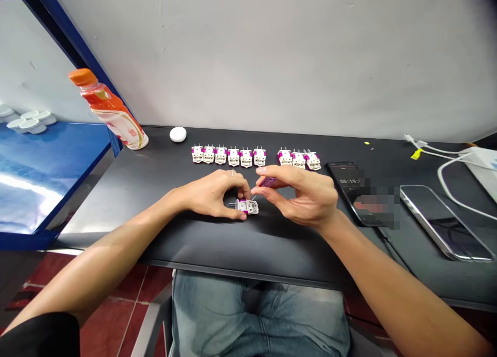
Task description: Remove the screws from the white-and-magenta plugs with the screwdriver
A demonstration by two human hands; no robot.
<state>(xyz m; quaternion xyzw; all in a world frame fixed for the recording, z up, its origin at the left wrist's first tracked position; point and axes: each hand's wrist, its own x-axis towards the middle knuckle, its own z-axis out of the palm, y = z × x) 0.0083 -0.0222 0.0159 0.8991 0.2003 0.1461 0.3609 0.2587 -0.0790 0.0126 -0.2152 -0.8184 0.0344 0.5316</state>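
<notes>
The left hand (219,194) has its thumb and fingertips pinching the plug (250,207) from its near and far sides, flat on the table (186,243). The right hand (306,194) pinches the screwdriver (267,182) between thumb and fingers, its tip at the plug, just beside the left fingertips. The likeliest trouble, I'd judge, is the tip slipping off under a slanted push and jabbing those fingertips. A light grip could also let the plug twist or skid on the smooth top (any loose small part might skitter off too). A careless sweep beyond the fingers could knock the six plugs (233,157) or the three plugs (298,159) out of line.

The table is black. Far to the left of the fingers stand a bottle (116,116) and a white disc (178,134); to their right lie a dark phone (349,191), a silver-edged phone (442,222) and a white cable (442,176). A pale wall (252,62) rises beyond them, with red floor tiles (128,315) below.
</notes>
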